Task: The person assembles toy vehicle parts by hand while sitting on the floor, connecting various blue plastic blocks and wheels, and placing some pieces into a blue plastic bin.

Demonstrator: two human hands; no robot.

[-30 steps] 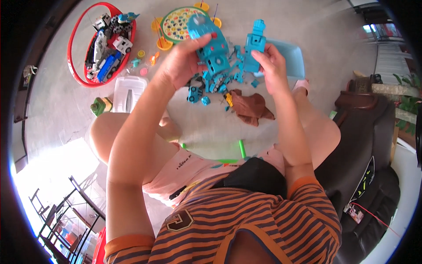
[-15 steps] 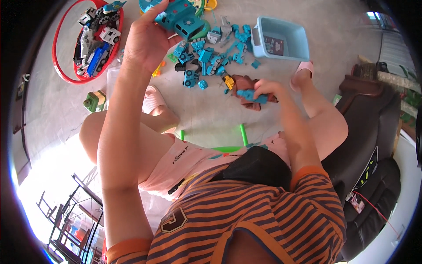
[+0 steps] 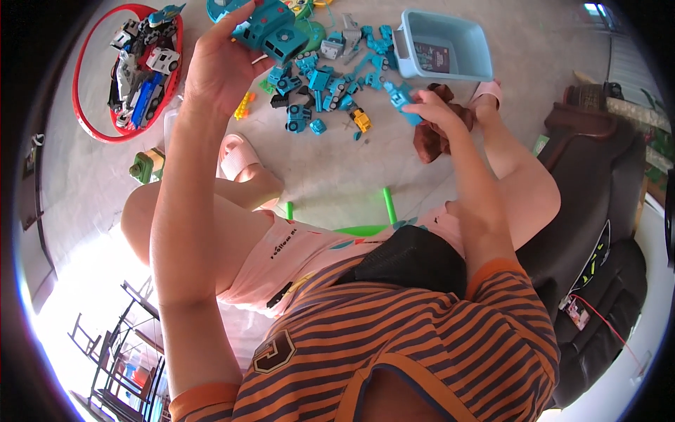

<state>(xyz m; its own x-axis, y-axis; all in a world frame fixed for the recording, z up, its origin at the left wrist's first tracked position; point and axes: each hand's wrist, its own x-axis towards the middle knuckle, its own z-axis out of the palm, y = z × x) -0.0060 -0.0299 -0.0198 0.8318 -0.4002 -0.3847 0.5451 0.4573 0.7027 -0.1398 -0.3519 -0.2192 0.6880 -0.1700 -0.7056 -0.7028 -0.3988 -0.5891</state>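
At the far left of centre, my left hand is closed round a large teal toy vehicle part, thumb on its top. My right hand grips a smaller blue toy piece above the floor. Just under and beside that hand lies a crumpled brown cloth. Between my hands is a pile of teal toy pieces, among them a small teal truck. A yellow toy piece rests at the pile's near edge.
A light blue plastic bin stands at the far right with a dark card inside. On the far left, a red-rimmed basket holds several toy cars. A green toy sits by my left knee, and a dark sofa is at right.
My right hand has lifted the blue piece away from the brown cloth, up and slightly left. The cloth has shifted right, and the yellow piece now lies apart from it. My left hand keeps its hold.
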